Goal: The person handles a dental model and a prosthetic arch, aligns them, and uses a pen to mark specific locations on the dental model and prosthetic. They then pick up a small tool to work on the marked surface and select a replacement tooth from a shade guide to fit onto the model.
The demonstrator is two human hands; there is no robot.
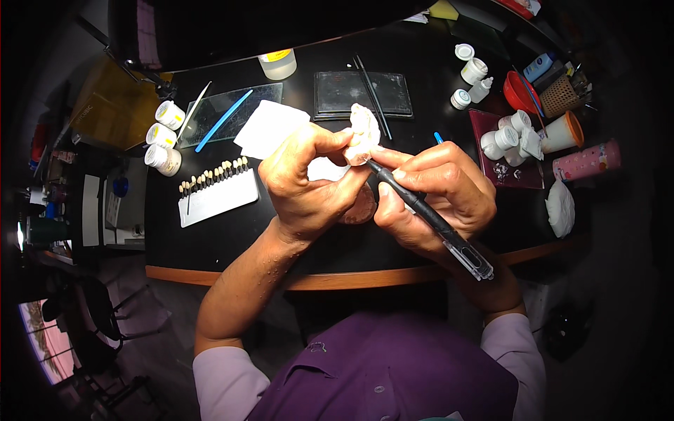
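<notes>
My left hand [302,172] is closed on a small, pale, curved piece that looks like a dental cast [363,126], pinched between thumb and fingers above the black table. In my right hand [449,193] is a black pen [428,214], slanted with its tip at the lower edge of the cast. A fingertip of my right hand is close to the cast as well. Partly hidden beneath my hands, a pinkish rounded piece [360,208] lies on the table. A white paper sheet [272,130] lies behind my left hand.
A tooth shade guide [221,200] lies at left beside several white jars [163,135]. Behind are a glass plate [232,105] with a blue-handled tool [223,121], and a dark flat case [330,91] with thin rods. On the right are a dark red tray [484,126], jars and a red bowl [516,91].
</notes>
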